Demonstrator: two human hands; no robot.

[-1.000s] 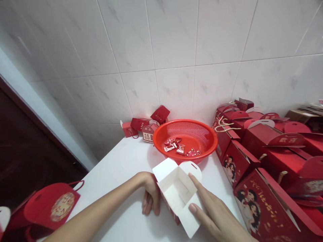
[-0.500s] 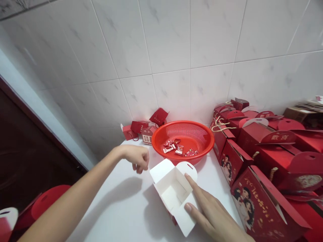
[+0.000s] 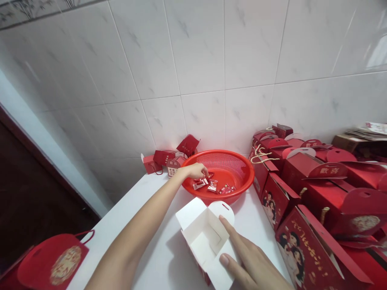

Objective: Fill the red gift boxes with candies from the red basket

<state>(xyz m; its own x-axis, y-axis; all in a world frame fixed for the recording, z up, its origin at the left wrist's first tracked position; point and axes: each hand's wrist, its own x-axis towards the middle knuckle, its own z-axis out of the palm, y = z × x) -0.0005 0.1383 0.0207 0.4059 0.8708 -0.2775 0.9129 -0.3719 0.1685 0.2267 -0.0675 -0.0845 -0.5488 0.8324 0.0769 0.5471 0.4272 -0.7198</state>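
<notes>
Left hand (image 3: 198, 171) inside red basket (image 3: 248, 177), at its left part, fingers bent down among wrapped sweets (image 3: 212, 185); whether any gripped, cannot tell. Open box (image 3: 205, 245), white inside, flaps spread, on white surface (image 3: 154, 249), just near side of basket. Right hand (image 3: 250, 257) laid on box's right flaps, fingers apart, steadying grip unclear. Red gift boxes (image 3: 320, 249) crowded right; smaller red boxes (image 3: 151, 164) far left of basket, by tiled wall (image 3: 205, 60).
</notes>
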